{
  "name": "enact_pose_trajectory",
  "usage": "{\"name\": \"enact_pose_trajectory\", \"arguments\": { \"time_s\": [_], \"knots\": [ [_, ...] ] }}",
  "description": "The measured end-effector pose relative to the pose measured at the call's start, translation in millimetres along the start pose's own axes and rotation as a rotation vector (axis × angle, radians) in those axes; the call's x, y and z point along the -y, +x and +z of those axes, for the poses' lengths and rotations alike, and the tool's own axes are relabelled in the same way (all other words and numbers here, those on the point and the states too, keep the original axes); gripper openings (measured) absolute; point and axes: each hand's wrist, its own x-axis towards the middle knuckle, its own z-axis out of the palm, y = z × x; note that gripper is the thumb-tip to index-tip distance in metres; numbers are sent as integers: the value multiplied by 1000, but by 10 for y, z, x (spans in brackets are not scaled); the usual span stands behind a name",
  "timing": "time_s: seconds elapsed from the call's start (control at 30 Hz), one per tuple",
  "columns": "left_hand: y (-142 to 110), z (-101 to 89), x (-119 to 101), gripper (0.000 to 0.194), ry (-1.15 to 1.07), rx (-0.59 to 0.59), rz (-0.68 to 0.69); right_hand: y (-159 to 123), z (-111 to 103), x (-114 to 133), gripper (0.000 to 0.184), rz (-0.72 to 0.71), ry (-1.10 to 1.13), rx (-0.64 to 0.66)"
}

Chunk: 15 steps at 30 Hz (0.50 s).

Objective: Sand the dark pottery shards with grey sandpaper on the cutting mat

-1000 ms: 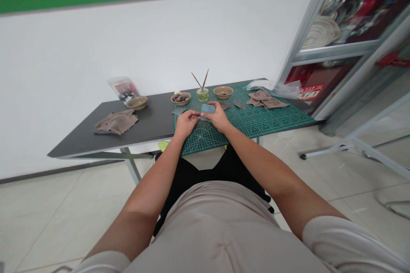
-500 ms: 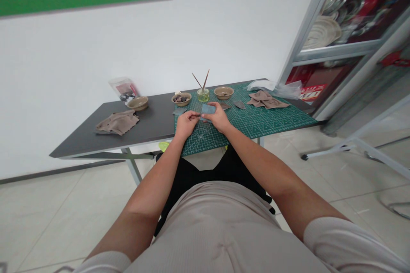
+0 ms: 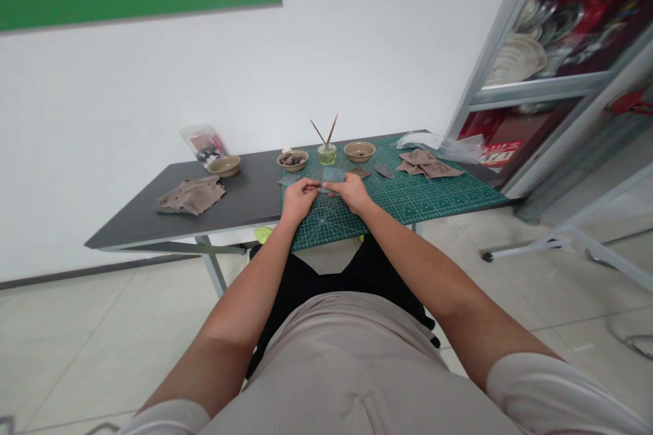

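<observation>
A small blue-grey pad (image 3: 332, 177) is held over the green cutting mat (image 3: 408, 207), gripped between the thumb and curled fingers of the right hand (image 3: 353, 192). The left hand (image 3: 300, 197) is closed to a pinch at the pad's edge; whatever it holds is too small to tell. Ahead of the hands stands a glass jar (image 3: 327, 154) holding two thin sticks, with a shallow tan bowl (image 3: 359, 151) just to its right. A crumpled taupe cloth (image 3: 427, 163) lies further right.

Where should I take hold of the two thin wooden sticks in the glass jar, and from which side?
Probably pinch the thin wooden sticks near their upper ends, coming from above. They lean apart in a V and stand well clear of the rim of the glass jar, so the tops are the most exposed part.
</observation>
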Motion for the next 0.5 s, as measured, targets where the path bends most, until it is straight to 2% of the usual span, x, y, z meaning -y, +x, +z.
{"name": "enact_pose_trajectory", "arguments": {
  "time_s": [0.17, 0.5],
  "knots": [
    [-3, -4, -1, 16, -23, -12, -12, -43, 15, 74, 30, 65, -59, 23],
    [-11, -3, -18, 14, -16, 9, -10, -67, 33, 104, 20, 76, -70, 0]
  ]
}}
